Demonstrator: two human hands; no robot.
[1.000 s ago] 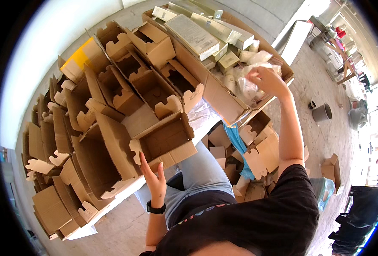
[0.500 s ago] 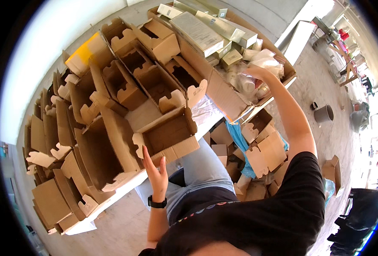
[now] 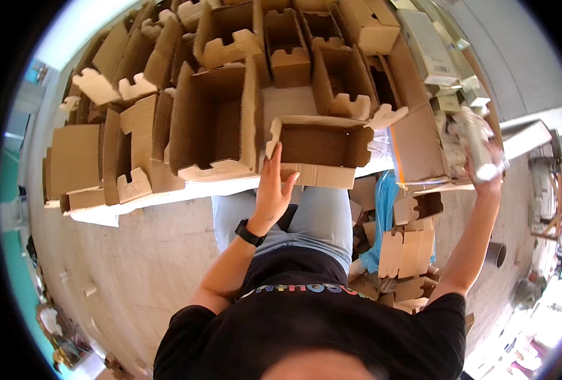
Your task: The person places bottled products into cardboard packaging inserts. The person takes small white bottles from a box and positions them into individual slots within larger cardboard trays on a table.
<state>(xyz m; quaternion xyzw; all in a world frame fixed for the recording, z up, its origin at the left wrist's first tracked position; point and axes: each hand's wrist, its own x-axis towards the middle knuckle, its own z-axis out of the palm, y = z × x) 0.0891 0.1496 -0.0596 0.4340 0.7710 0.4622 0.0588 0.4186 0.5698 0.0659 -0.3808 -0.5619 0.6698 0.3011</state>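
Right hand (image 3: 487,180) now grips wrapped item (image 3: 474,136) over big carton (image 3: 420,149): picked. Left hand (image 3: 272,195) spread against box (image 3: 325,176), carton's left.

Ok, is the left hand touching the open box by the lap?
Touching: the head view shows the left hand lying against the near left corner of the box, with no gap showing.

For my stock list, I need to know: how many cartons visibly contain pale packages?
1: the large carton on the right, near the right grip, which holds a clear-wrapped item. Some other boxes have hidden insides, so more are possible.
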